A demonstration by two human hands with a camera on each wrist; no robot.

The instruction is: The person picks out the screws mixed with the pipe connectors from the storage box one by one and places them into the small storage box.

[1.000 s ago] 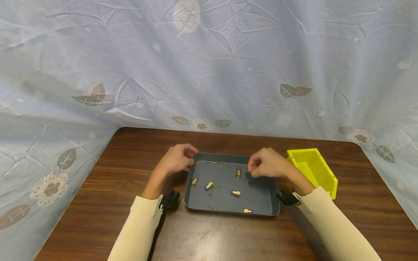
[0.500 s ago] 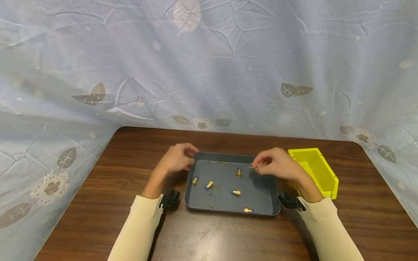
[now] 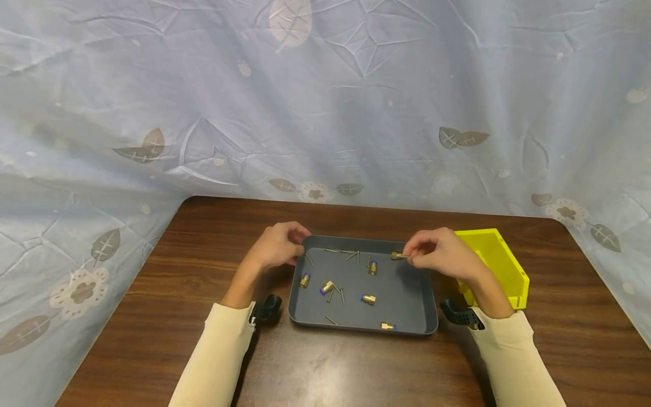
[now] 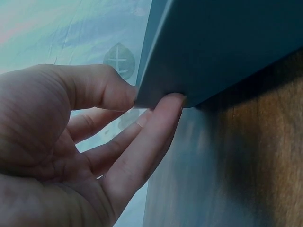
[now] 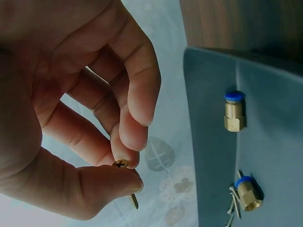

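Note:
My right hand (image 3: 443, 255) pinches a brass-coloured screw (image 5: 133, 201) between thumb and fingertips, above the far right corner of the grey tray (image 3: 402, 282). In the right wrist view its cross-slotted head shows above the thumb, the threaded tip below. My left hand (image 3: 277, 246) holds the tray's far left corner, thumb on the rim (image 4: 142, 90) and a finger against the outside. A brass fitting (image 5: 234, 113) with a blue collar lies in the tray near my right hand, and another fitting (image 3: 373, 268) lies just left of it.
Several screws (image 3: 342, 296) and more blue-collared fittings (image 3: 368, 299) lie scattered in the tray. A yellow bin (image 3: 500, 271) stands right of the tray, partly behind my right hand and wrist. A patterned cloth (image 3: 325, 113) hangs behind the wooden table (image 3: 203, 237).
My right hand has moved right, toward the yellow bin, lifting the screw from over the tray floor and uncovering a fitting at the far right. My left hand has stayed at the tray corner.

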